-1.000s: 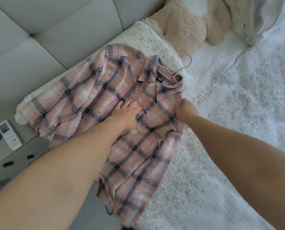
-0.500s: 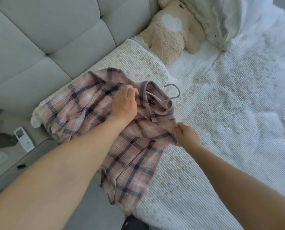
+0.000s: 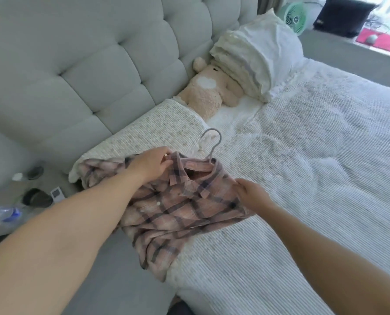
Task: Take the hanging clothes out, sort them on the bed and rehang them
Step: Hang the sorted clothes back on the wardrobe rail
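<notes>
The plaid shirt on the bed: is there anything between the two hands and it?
No, nothing visible. The left hand already pinches the plaid shirt at its collar, and the right hand grips the fabric at the shoulder. The hanger is inside the collar, its hook sticking out between the hands and blocking neither.

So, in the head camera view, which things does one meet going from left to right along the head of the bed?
Tufted headboard → teddy bear → stacked pillows → green fan → black box on the floor.
</notes>
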